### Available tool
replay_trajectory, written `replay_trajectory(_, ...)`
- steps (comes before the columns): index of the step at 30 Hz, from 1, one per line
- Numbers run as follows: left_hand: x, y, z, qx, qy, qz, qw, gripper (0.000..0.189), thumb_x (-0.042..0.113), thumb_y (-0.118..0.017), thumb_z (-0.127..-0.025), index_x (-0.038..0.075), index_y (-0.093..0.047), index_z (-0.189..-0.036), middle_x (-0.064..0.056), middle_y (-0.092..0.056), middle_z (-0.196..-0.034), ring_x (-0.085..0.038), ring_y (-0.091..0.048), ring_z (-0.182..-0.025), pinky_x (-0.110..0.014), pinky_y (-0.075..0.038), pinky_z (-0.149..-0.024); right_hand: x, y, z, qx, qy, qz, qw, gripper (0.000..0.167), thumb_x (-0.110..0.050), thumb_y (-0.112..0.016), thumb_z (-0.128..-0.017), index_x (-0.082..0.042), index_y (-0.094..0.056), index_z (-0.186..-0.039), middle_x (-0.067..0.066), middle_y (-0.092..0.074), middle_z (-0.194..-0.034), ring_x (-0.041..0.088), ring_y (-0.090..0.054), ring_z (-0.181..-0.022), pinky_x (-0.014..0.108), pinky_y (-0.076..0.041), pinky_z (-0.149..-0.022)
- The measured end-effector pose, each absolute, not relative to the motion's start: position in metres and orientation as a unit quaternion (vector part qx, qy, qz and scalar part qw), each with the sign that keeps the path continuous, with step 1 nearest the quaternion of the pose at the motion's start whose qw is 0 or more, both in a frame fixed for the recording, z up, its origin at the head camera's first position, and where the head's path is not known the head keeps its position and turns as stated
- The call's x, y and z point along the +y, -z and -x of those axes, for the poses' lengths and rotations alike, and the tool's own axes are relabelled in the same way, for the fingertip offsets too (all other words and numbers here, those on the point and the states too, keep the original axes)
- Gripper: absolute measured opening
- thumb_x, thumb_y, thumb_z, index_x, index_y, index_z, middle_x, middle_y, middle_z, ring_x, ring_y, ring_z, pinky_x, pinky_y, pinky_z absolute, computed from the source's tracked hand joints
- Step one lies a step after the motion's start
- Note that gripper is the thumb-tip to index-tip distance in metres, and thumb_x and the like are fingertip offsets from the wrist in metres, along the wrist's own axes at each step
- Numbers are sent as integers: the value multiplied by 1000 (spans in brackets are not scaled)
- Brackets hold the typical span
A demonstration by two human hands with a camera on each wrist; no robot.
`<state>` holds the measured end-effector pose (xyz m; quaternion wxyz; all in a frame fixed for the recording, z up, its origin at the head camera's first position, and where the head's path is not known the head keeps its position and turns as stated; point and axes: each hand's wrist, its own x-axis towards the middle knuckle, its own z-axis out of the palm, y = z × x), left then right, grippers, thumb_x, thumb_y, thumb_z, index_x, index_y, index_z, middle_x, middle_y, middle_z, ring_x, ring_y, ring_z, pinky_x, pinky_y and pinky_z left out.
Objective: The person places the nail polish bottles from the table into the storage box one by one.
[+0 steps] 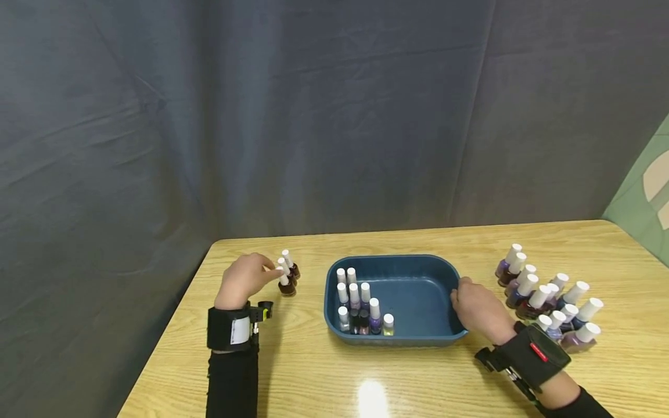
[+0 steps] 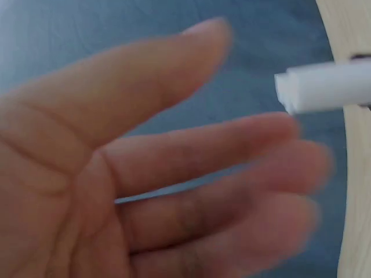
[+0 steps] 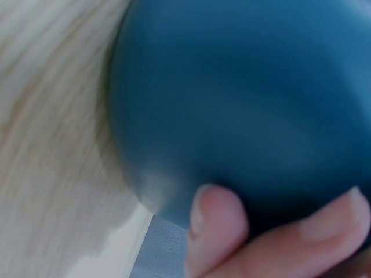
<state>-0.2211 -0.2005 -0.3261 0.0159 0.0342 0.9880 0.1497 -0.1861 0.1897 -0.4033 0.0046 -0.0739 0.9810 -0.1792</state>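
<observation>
At the left of the table, my left hand (image 1: 245, 280) reaches over a small row of dark nail polish bottles (image 1: 287, 288) with white caps. The left wrist view has its thumb and fingers apart, with one white cap (image 2: 327, 87) just beyond the fingertips and nothing between them. My right hand (image 1: 481, 310) grips the right end of a blue plastic tray (image 1: 413, 299); in the right wrist view its fingers (image 3: 217, 229) are bent at the tray's edge. Several nail polish bottles (image 1: 374, 319), purple, clear and yellowish, stand upright in the tray's left part.
A larger group of nail polish bottles (image 1: 528, 287), purple, blue and dark red with white caps, stands on the right, partly behind my right wrist. The wooden table (image 1: 308, 377) ends at the back against a grey cloth (image 1: 355, 116).
</observation>
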Motion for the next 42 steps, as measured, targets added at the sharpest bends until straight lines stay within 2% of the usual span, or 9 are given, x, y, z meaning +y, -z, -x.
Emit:
replay_trajectory(3, -203, 332, 224, 989, -135, -24, 54, 35, 34, -61, -86, 7, -68, -106, -13, -67, -108, -28, -64, -87, -39, -49, -66, 190, 404, 186, 981, 180, 74, 6, 21, -6, -41, -91, 13, -45, -87, 13, -51, -63, 21, -52, -57, 36, -42, -52)
replay_trajectory(4, -202, 334, 225, 989, -136, -21, 58, 34, 35, -61, -86, 7, -69, -104, -11, -68, -103, -26, -64, -82, -37, -48, -63, 190, 404, 185, 981, 179, 72, 7, 21, -6, -41, -91, 13, -45, -87, 13, -51, -63, 21, -52, -57, 36, -42, -52)
replay_trajectory(6, -200, 338, 228, 988, -140, -18, 58, 30, 36, -61, -86, 8, -70, -85, -5, -65, -78, -18, -57, -64, -30, -41, -53, 190, 404, 185, 982, 177, 71, 5, 21, -6, -42, -91, 13, -45, -87, 13, -51, -63, 21, -53, -57, 36, -42, -52)
replay_trajectory(9, -196, 343, 232, 988, -146, -9, 55, 40, 38, -62, -85, 12, -53, -55, 4, -39, -51, -10, -34, -46, -24, -24, -45, 190, 404, 186, 982, 175, 69, 5, 21, -7, -42, -91, 13, -45, -87, 13, -51, -63, 22, -53, -57, 37, -43, -52)
replay_trajectory(11, -194, 346, 234, 988, -146, -3, 54, 50, 38, -63, -84, 16, -37, -48, 6, -24, -48, -9, -24, -43, -23, -18, -43, 189, 404, 186, 982, 175, 70, 5, 21, -7, -42, -91, 13, -45, -87, 13, -51, -63, 22, -53, -57, 36, -42, -52)
replay_trajectory(12, -193, 346, 235, 988, -144, 0, 52, 51, 38, -63, -84, 17, -36, -47, 6, -23, -47, -9, -23, -43, -23, -18, -43, 189, 404, 186, 982, 174, 69, 7, 21, -7, -42, -91, 13, -45, -87, 13, -51, -63, 21, -53, -57, 36, -42, -52)
replay_trajectory(17, -191, 349, 238, 990, -134, 10, 52, 48, 39, -63, -84, 16, -39, -49, 4, -27, -48, -11, -29, -44, -24, -22, -44, 189, 404, 187, 983, 174, 64, 18, 22, -7, -41, -92, 14, -46, -89, 13, -51, -65, 21, -52, -58, 35, -42, -53)
replay_trajectory(28, -189, 352, 242, 992, -114, 7, 47, 35, 35, -60, -87, 9, -60, -64, 1, -39, -55, -13, -37, -48, -25, -27, -45, 189, 403, 187, 982, 179, 57, 27, 22, -8, -41, -93, 14, -46, -90, 13, -51, -65, 21, -52, -58, 35, -42, -53)
replay_trajectory(42, -191, 338, 234, 992, -117, 4, 40, 31, 32, -61, -87, 12, -65, -64, 1, -59, -60, -14, -50, -52, -26, -34, -47, 189, 404, 186, 982, 176, 70, 11, 21, -7, -41, -92, 14, -45, -88, 11, -50, -62, 19, -51, -55, 33, -41, -51)
